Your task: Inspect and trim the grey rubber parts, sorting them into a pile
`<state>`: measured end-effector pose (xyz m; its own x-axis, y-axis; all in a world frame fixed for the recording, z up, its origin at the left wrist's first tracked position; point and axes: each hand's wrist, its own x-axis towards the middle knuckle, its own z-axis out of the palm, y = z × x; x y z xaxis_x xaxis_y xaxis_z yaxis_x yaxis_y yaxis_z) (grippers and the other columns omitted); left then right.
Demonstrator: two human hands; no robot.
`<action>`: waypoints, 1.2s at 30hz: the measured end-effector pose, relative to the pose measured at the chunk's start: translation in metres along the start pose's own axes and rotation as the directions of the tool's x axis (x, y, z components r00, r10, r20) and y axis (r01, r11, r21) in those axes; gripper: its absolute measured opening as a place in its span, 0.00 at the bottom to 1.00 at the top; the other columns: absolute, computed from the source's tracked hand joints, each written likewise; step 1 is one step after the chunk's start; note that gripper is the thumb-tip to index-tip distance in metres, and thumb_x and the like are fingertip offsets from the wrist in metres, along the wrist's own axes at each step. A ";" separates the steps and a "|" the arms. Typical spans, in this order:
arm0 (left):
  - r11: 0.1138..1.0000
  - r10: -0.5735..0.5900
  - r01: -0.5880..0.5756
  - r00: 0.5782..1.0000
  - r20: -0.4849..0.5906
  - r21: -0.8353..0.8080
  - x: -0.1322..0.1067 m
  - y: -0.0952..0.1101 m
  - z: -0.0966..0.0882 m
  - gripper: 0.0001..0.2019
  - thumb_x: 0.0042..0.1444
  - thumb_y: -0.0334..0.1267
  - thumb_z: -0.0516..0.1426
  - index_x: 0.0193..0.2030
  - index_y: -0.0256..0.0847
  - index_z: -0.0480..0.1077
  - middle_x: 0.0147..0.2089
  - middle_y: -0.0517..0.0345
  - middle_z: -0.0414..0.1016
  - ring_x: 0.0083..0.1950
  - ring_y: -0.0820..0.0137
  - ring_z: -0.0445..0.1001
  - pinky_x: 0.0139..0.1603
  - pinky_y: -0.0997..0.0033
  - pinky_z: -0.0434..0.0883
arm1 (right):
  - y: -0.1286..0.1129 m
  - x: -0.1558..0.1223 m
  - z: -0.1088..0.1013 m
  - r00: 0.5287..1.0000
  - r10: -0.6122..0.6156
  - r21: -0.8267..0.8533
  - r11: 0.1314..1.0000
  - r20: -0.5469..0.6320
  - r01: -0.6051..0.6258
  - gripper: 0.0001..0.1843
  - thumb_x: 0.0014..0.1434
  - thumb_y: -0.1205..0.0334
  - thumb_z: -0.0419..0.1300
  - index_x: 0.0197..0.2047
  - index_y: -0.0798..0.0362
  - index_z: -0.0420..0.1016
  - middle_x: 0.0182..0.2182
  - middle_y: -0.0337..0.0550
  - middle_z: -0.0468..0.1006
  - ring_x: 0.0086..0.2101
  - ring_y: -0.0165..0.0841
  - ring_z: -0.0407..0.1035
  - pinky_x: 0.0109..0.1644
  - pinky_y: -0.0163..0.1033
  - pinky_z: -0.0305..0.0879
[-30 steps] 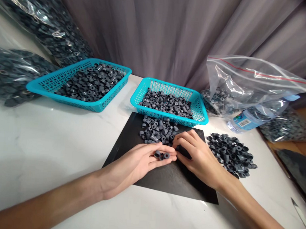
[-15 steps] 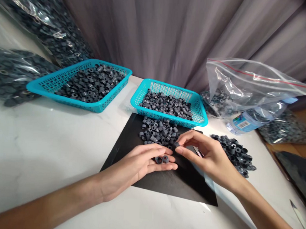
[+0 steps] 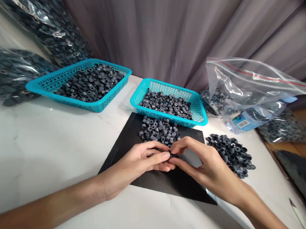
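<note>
My left hand (image 3: 140, 161) and my right hand (image 3: 201, 165) meet fingertip to fingertip over a black mat (image 3: 154, 179). Both are pinched closed around small dark grey rings (image 3: 170, 152), which the fingers mostly hide. Just beyond the fingertips lies a loose heap of the same grey rings (image 3: 158, 130) on the mat. A second pile of grey rings (image 3: 230, 153) sits on the white table to the right of my right hand.
Two turquoise baskets hold grey rings: a small basket (image 3: 201, 113) behind the mat and a larger basket (image 3: 41, 84) at left. Clear bags of rings (image 3: 247, 85) and a water bottle (image 3: 247, 121) lie at right. More filled bags (image 3: 14, 73) sit far left. Grey curtain behind.
My right hand has come back from its raised pinch and joined my left hand's fingertips. My left fingers have curled shut, hiding the rings that lay on them.
</note>
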<state>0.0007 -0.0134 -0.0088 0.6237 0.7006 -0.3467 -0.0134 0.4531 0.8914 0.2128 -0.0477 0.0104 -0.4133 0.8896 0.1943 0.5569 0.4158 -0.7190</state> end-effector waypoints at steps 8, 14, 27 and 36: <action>1.000 0.001 -0.001 1.000 -0.020 -0.010 0.001 -0.002 -0.003 0.14 0.62 0.46 0.61 0.49 0.40 0.74 0.45 0.56 0.82 0.49 0.65 0.81 0.58 0.66 0.71 | -0.003 0.001 0.000 1.000 -0.017 -0.042 0.999 0.007 0.018 0.06 0.68 0.66 0.58 0.48 0.50 0.71 0.41 0.40 0.74 0.41 0.30 0.70 0.45 0.34 0.66; 1.000 -0.006 0.006 1.000 -0.015 -0.023 0.001 -0.003 -0.003 0.13 0.62 0.46 0.60 0.43 0.37 0.74 0.42 0.55 0.82 0.49 0.64 0.80 0.59 0.63 0.71 | -0.001 0.003 0.000 0.999 -0.039 -0.024 0.999 0.004 0.039 0.05 0.69 0.67 0.56 0.45 0.51 0.73 0.41 0.42 0.72 0.40 0.31 0.69 0.45 0.36 0.66; 0.976 -0.113 0.117 0.993 0.032 -0.183 -0.005 0.000 0.000 0.16 0.62 0.48 0.60 0.47 0.37 0.75 0.43 0.52 0.82 0.48 0.62 0.81 0.59 0.59 0.71 | -0.003 0.003 0.002 0.999 0.054 0.073 0.996 0.003 -0.054 0.07 0.70 0.62 0.56 0.40 0.51 0.75 0.37 0.43 0.76 0.38 0.33 0.70 0.43 0.39 0.67; 0.985 -0.102 0.107 0.994 0.048 -0.132 -0.004 0.006 -0.001 0.12 0.61 0.45 0.61 0.46 0.39 0.72 0.45 0.53 0.82 0.51 0.63 0.79 0.62 0.60 0.66 | 0.014 0.007 0.000 0.967 0.256 0.433 0.872 -0.005 -0.229 0.12 0.62 0.52 0.64 0.43 0.51 0.79 0.37 0.44 0.81 0.39 0.36 0.75 0.43 0.39 0.72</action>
<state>-0.0024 -0.0132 -0.0023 0.6588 0.6236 -0.4209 -0.0498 0.5944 0.8027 0.2175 -0.0353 0.0020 -0.2533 0.9674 0.0068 0.2686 0.0771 -0.9602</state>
